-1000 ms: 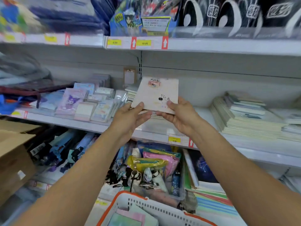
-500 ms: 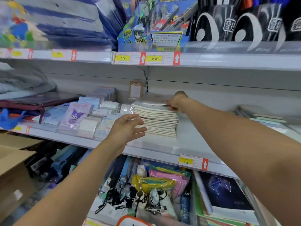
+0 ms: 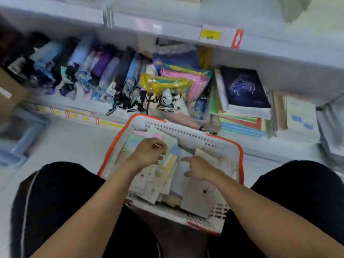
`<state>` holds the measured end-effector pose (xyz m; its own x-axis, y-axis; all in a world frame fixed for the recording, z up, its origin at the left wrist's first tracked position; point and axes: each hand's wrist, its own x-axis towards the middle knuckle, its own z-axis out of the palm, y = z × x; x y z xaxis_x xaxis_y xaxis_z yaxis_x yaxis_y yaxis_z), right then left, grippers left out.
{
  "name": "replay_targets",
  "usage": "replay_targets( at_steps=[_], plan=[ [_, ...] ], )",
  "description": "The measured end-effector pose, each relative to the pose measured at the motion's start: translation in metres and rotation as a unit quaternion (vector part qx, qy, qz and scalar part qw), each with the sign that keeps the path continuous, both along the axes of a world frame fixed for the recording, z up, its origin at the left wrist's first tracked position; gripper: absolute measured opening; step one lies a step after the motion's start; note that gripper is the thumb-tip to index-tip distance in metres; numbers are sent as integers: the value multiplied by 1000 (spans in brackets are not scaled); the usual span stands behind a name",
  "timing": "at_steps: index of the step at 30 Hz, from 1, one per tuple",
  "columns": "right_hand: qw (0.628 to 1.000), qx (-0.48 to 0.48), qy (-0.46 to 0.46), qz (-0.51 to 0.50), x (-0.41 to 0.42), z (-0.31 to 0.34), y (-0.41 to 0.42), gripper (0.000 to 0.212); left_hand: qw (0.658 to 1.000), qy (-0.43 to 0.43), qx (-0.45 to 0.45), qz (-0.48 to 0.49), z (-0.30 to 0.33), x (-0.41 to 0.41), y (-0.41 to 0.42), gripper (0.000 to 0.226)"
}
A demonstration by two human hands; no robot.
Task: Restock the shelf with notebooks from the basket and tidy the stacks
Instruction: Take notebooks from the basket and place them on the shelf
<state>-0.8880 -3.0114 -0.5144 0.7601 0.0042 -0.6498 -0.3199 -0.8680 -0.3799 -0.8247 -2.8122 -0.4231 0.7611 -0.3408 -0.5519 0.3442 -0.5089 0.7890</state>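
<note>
A white basket with an orange rim (image 3: 188, 134) stands on the floor between my knees, holding several notebooks. My left hand (image 3: 149, 151) lies on a pastel notebook (image 3: 170, 159) at the basket's left side, its fingers curled down on the cover. My right hand (image 3: 197, 167) hovers over the pale notebooks (image 3: 193, 198) on the right side, fingers loosely stretched to the left and holding nothing. The shelf stack of notebooks is out of view above. Motion blurs the picture.
The lower shelf holds folded umbrellas (image 3: 104, 69), coloured zip pouches (image 3: 182, 79) and a dark constellation notebook (image 3: 243, 88) on stacked books. The shelf edge above carries a yellow price tag (image 3: 210, 34). A blue crate (image 3: 22, 138) and a cardboard box (image 3: 11, 92) stand at the left.
I have looked down from the shelf to the basket. Both hands left the shelf stack, where the notebook was laid, and now reach into the basket.
</note>
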Motion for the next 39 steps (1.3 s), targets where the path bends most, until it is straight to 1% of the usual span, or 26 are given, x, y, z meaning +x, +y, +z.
replay_targets(
  at_steps=[1,2,4,6,7,10,14,16,19,21,23,25,26,27,28,29,30,31,32,33,34,35,36,37,38,39],
  plan=[
    [994,-50,75,59,-18,-19,4,78,1000,23,13,-9,-16,-12,2,12],
    [984,-94,110,104,-30,-29,7,85,999,39,23,-14,-28,-20,2,16],
    [978,-127,93,137,-40,-37,9,82,998,27,54,-33,-44,-30,1,22],
    [986,-117,54,109,-40,-39,6,61,993,-28,83,-74,-50,-33,-3,23],
    [984,-123,44,121,-40,-40,4,54,992,-38,83,-85,-50,-35,-7,23],
    [974,-152,25,165,-39,-39,-2,59,993,-21,73,-95,-53,-40,-13,21],
    [979,-155,5,135,-40,-39,-11,47,980,-26,127,-153,-67,-45,-10,17],
    [976,-161,1,147,-41,-36,-11,44,978,-23,130,-162,-70,-47,-13,17],
    [974,-176,-16,142,-42,-29,-7,15,975,-19,135,-177,-71,-50,-17,21],
    [980,-171,-4,100,-40,-22,-8,30,973,-21,142,-182,-70,-51,-18,25],
    [987,-158,1,34,-34,-16,-14,34,972,-11,137,-191,-70,-50,-17,33],
    [994,-100,-22,-40,-24,-4,-16,34,970,26,122,-208,-67,-51,-20,54],
    [995,-25,-48,-88,-18,5,-13,31,969,45,116,-215,-65,-52,-23,67],
    [984,83,-67,-140,-12,17,-6,24,967,52,111,-222,-64,-54,-26,76],
    [957,210,-69,-188,-7,30,1,15,968,45,107,-224,-63,-56,-29,74],
    [913,329,-60,-233,-4,44,6,7,972,30,98,-210,-63,-57,-29,61],
    [872,393,-66,-284,-1,49,6,10,981,21,82,-173,-63,-56,-28,45],
    [840,411,-89,-343,1,49,4,16,990,21,61,-126,-63,-55,-25,37],
    [836,364,-127,-390,1,39,-2,19,995,22,45,-87,-64,-52,-21,35],
    [873,244,-168,-387,0,26,-11,20,997,16,39,-59,-66,-49,-16,36],
    [936,94,-161,-297,-6,11,-20,21,998,7,39,-41,-66,-46,-13,38],
    [981,-8,-94,-167,-16,-3,-23,29,999,4,35,-27,-66,-44,-10,40],
    [998,-52,-9,-42,-27,-17,-23,42,999,2,28,-17,-66,-42,-9,43],
    [995,-62,54,48,-37,-28,-20,53,1000,-2,19,-8,-64,-42,-10,46],
    [989,-71,72,105,-45,-35,-15,59,1000,-12,12,-1,-63,-43,-10,50],
    [984,-93,55,140,-50,-38,-9,60,1000,-27,6,1,-61,-44,-11,55]
  ],
)
